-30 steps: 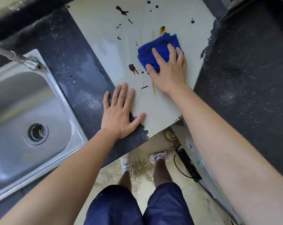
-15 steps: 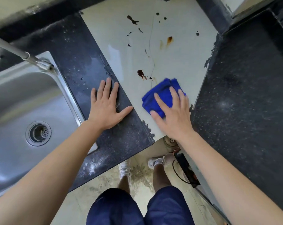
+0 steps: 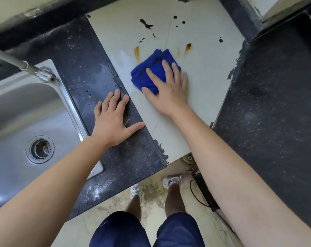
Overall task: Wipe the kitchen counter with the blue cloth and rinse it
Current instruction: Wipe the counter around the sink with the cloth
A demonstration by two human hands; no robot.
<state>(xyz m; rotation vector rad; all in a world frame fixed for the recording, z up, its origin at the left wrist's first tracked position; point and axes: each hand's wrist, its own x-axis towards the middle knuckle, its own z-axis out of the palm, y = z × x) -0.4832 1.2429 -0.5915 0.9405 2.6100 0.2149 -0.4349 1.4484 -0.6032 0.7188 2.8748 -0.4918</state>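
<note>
The kitchen counter [image 3: 269, 107] of dark speckled stone filled most of the view, wrapping round a pale panel [image 3: 210, 81] set into its middle. A stainless steel sink [image 3: 14, 111] sat in the counter on the left, with a grey tap pipe [image 3: 12, 59] slanting in from the upper left to a fitting at the sink's rim. Below the counter edge, a stained floor [image 3: 115, 205] showed, along with the person's dark blue shorts [image 3: 124, 232] and white shoes [image 3: 171, 181]. Both bare forearms reached up from the bottom of the view. The left hand [image 3: 113, 120] lay flat on the dark strip of stone between the sink and the pale panel, its fingers straight and slightly spread, the thumb stretched out toward the panel's edge, holding nothing. The right hand [image 3: 169, 93] pressed palm-down on the blue cloth [image 3: 151, 72], fingers straight and fanned wide over it, with the little finger lying on the pale surface just beside the cloth. The cloth was bunched in folds on the middle of the pale panel, well apart from the sink. The round drain [image 3: 40, 149] sat in the sink's basin. Beyond the cloth, a dark splat [image 3: 146, 24] and several small dark drops [image 3: 175, 17] marked the panel, and brown smears [image 3: 137, 54] lay just beside the cloth's far edge on either side.
</note>
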